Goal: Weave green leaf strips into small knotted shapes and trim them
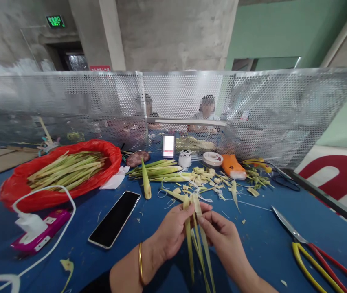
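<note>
Several long, pale green leaf strips (189,244) hang down between my hands over the blue table. My left hand (176,226) is closed on them, its thumb pressing across their upper part. Fingers of my right hand (220,232) pinch the rightmost strip (204,236) close beside the left thumb. Just beyond my hands lie cut leaf scraps (204,179), white string (205,198) and a bundle of green leaf shoots (161,171). One single shoot (146,181) points away from me, left of the scraps.
A red plastic bag (11,193) of leaf strips, a phone (115,219) and a purple power strip (48,230) with a white cable are left. Scissors (303,240) lie right. Tape (212,158) and an orange packet (233,166) stand before a perforated metal screen (176,93); people sit behind it.
</note>
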`<state>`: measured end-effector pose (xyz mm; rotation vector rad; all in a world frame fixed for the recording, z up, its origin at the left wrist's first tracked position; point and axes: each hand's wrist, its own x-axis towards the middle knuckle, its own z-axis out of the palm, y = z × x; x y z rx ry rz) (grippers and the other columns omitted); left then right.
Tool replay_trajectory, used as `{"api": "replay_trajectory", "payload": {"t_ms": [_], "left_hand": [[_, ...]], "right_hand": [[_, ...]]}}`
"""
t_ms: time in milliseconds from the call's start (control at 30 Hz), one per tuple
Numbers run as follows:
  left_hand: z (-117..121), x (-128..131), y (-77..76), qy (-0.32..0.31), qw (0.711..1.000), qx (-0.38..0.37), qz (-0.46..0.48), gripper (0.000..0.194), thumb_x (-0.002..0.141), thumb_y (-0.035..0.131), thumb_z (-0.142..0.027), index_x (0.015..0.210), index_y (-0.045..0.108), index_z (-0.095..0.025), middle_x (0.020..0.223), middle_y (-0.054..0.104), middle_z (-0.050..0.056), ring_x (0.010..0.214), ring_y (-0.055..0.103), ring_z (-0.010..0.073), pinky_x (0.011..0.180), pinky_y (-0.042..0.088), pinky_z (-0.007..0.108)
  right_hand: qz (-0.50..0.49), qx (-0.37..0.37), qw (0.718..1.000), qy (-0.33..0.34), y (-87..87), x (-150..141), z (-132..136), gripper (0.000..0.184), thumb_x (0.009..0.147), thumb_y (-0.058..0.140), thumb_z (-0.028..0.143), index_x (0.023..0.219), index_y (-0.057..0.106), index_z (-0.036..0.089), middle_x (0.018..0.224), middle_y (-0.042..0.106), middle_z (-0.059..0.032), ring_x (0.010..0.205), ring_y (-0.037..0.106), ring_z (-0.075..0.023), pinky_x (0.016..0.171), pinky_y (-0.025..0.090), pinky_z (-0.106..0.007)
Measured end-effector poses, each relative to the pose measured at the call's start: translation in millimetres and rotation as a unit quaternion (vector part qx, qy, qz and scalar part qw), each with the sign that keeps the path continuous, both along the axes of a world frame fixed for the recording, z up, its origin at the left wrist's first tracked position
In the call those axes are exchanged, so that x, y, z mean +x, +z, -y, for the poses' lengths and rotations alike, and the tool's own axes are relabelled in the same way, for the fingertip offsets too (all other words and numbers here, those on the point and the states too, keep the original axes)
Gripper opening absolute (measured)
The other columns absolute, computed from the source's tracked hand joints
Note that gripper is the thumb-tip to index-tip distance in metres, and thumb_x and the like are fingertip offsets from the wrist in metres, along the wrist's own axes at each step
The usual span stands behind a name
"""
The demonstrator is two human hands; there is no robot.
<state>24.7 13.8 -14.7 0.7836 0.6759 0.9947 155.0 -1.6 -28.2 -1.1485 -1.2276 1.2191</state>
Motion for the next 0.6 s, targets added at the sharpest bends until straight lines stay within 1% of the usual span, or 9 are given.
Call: {"api": "replay_trajectory", "payload": {"t_ms": [133,200,267,333,400,433,500,533,600], "left_hand": [[2,2,-0.6,-0.017,1.0,-0.005,-0.003,0.034,0.083,0.063,-0.04,0.101,0.07,-0.012,0.095,0.069,0.013,0.076,0.065,0.0228,0.063,0.055,0.035],[2,2,-0.2,-0.01,1.0,-0.003,0.001,0.031,0.081,0.065,-0.04,0.094,0.071,-0.012,0.092,0.069,0.012,0.076,0.065,0.0223,0.064,0.054,0.033],[1,2,0.1,0.008,1.0,0.001,0.004,0.029,0.08,0.067,-0.039,0.086,0.07,-0.011,0.09,0.069,0.012,0.082,0.065,0.021,0.073,0.053,0.031],[1,2,0.5,0.022,1.0,0.001,-0.012,0.027,0.079,0.069,-0.039,0.082,0.068,-0.012,0.089,0.069,0.01,0.082,0.065,0.0187,0.078,0.052,0.03],[2,2,1.2,0.01,0.999,-0.003,-0.041,0.029,0.078,0.069,-0.041,0.082,0.067,-0.013,0.085,0.067,0.007,0.072,0.064,0.0162,0.07,0.053,0.03],[4,3,1.6,-0.007,0.998,-0.008,-0.054,0.03,0.078,0.068,-0.042,0.083,0.066,-0.013,0.082,0.066,0.005,0.066,0.063,0.015,0.064,0.053,0.03],[7,4,2.6,-0.047,0.996,-0.016,-0.069,0.031,0.078,0.066,-0.044,0.082,0.065,-0.013,0.076,0.063,0.003,0.057,0.059,0.0128,0.055,0.052,0.028],[8,5,3.0,-0.065,0.995,-0.022,-0.071,0.031,0.078,0.066,-0.044,0.081,0.064,-0.013,0.075,0.063,0.003,0.055,0.058,0.0122,0.054,0.051,0.027],[10,6,3.5,-0.094,0.992,-0.036,-0.074,0.032,0.079,0.065,-0.044,0.082,0.064,-0.012,0.074,0.063,0.004,0.054,0.058,0.0119,0.053,0.052,0.027]], "right_hand": [[0.001,0.001,1.0,0.011,-3.7,-1,0,0.049,0.067,0.069,0.064,0.056,0.052,0.019,0.048,0.04,0.0051,0.044,0.034,-0.009,0.042,0.03,-0.023],[0.032,0.02,0.999,0.007,-5.1,2,0,0.047,0.072,0.065,0.062,0.056,0.053,0.019,0.049,0.041,0.0041,0.045,0.036,-0.0103,0.043,0.032,-0.024],[0.086,0.064,0.994,-0.022,-3.9,7,-1,0.043,0.078,0.062,0.057,0.059,0.057,0.019,0.053,0.048,0.0012,0.051,0.044,-0.0132,0.047,0.037,-0.025],[0.127,0.11,0.983,-0.07,0.5,15,-2,0.037,0.08,0.062,0.052,0.063,0.061,0.02,0.059,0.056,-0.001,0.058,0.05,-0.0155,0.053,0.041,-0.025],[0.117,0.124,0.981,-0.093,7.0,20,-4,0.031,0.079,0.064,0.05,0.071,0.064,0.02,0.062,0.059,-0.0008,0.06,0.053,-0.0159,0.055,0.043,-0.025],[0.091,0.115,0.986,-0.081,10.5,22,-5,0.031,0.077,0.067,0.051,0.077,0.065,0.02,0.061,0.059,0.0,0.058,0.054,-0.0155,0.054,0.044,-0.026],[0.023,0.072,0.997,-0.025,16.3,23,-8,0.036,0.072,0.072,0.051,0.086,0.065,0.019,0.058,0.058,0.0022,0.051,0.054,-0.0143,0.051,0.045,-0.026],[-0.007,0.043,0.999,0.004,18.4,23,-9,0.038,0.07,0.073,0.051,0.087,0.064,0.018,0.055,0.056,0.0035,0.046,0.053,-0.0134,0.049,0.044,-0.026],[-0.05,-0.01,0.998,0.039,20.3,21,-10,0.039,0.068,0.075,0.052,0.081,0.063,0.017,0.049,0.051,0.0059,0.039,0.05,-0.0112,0.042,0.041,-0.025]]}}
